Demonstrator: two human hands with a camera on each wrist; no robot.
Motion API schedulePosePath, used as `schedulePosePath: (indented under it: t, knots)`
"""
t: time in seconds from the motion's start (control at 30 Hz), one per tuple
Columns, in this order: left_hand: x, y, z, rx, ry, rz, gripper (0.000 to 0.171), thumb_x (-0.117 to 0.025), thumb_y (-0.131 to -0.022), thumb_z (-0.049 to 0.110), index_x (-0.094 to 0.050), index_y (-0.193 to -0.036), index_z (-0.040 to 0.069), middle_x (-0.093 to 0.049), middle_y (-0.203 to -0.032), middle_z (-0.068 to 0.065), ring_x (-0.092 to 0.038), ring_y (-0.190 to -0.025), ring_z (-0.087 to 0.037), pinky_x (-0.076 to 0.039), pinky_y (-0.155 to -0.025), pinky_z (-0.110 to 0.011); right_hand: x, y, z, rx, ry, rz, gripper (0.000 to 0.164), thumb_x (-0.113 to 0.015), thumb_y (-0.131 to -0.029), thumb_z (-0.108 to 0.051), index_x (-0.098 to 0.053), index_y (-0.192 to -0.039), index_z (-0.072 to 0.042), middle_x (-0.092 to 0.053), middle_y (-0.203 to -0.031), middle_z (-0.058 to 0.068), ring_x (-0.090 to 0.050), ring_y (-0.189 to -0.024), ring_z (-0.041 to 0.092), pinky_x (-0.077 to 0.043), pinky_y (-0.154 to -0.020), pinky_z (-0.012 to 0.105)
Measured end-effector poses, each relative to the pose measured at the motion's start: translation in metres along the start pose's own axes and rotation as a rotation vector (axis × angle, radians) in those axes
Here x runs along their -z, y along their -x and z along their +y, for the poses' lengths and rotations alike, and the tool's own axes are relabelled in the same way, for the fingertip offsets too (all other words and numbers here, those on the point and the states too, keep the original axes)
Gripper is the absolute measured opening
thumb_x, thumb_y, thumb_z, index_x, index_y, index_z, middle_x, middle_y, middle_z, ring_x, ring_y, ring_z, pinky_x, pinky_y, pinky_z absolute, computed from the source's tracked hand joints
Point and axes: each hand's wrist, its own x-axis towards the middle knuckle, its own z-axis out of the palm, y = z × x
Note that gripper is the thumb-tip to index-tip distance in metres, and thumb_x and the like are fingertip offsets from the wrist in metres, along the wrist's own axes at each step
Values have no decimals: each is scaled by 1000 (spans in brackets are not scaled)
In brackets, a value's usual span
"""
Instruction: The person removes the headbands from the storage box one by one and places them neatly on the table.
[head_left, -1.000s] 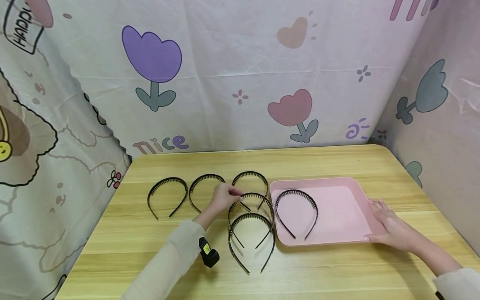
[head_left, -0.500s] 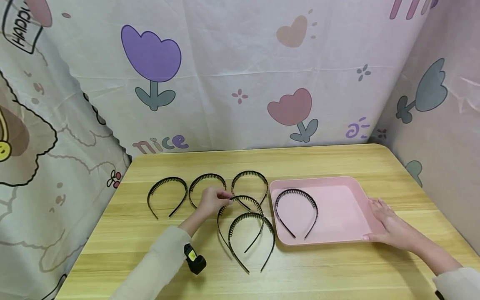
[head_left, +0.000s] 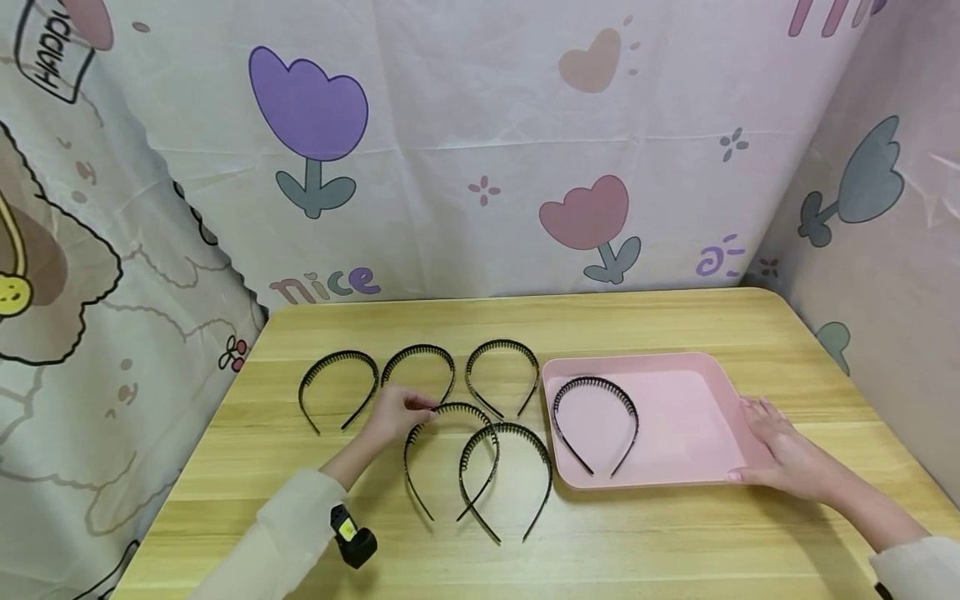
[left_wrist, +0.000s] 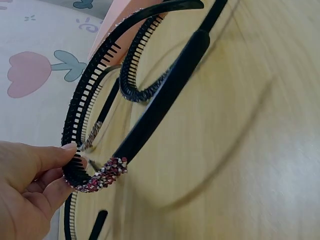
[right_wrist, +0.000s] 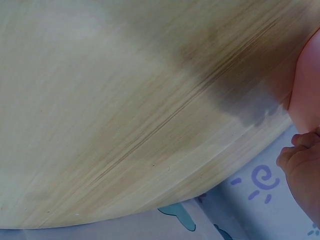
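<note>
My left hand (head_left: 393, 415) pinches a black toothed headband (left_wrist: 165, 100) at its upper left between thumb and fingers. In the left wrist view, red and silver stones dot its outer face, and its shadow falls on the table apart from it. In the head view it overlaps another black headband (head_left: 517, 427) that lies to its right. Fairly straight fingers of my right hand (head_left: 791, 458) rest along the right side of a pink tray (head_left: 682, 417), with the thumb at its front corner. One headband (head_left: 596, 381) lies in the left part of the tray.
Behind the left hand, a row of headbands lies on the wooden table (head_left: 660, 542): a left headband (head_left: 339, 354), a middle headband (head_left: 418, 347) and a right headband (head_left: 504, 342). A patterned cloth (head_left: 450, 233) hangs along the table's back and sides.
My left hand has drawn the pinched headband left and toward me, so it overlaps the front headband less. The right hand and the tray have stayed in place.
</note>
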Motion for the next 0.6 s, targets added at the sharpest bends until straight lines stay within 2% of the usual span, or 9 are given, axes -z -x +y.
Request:
schedulePosePath:
  t: [0.1, 0.27, 0.37, 0.6]
  knots:
    - [5, 5, -5, -1, -15, 6, 10, -72, -75, 0, -73, -85, -2, -72, -83, -17, -68, -73, -22, -54, -64, -25, 0, 0, 0, 0, 3, 2, 101, -80, -67, -30, -24, -134, 22, -29, -133, 46, 6, -143, 36, 18, -109, 13]
    - [11, 14, -12, 43, -30, 15, 10, -72, -76, 1, -73, -85, -1, -72, -83, -16, -67, -74, -21, -54, -65, -27, -1, 0, 0, 1, 4, 5, 101, -79, -68, -30, -25, -134, 22, -29, -133, 46, 7, -143, 33, 17, -108, 12]
    - [13, 18, -17, 64, -42, 16, 10, -72, -76, 2, -73, -85, -1, -72, -83, -15, -66, -73, -19, -53, -64, -26, -2, 1, 1, -1, -9, 4, 100, -79, -68, -29, -24, -134, 22, -28, -133, 46, 6, -143, 35, 17, -111, 17]
    - [18, 22, -28, 64, -53, 24, 11, -72, -76, 2, -73, -87, -1, -71, -84, -14, -64, -74, -18, -52, -63, -24, 0, 1, -1, -11, -29, -1, 101, -79, -69, -28, -22, -135, 22, -26, -134, 46, 3, -141, 43, 17, -113, 26]
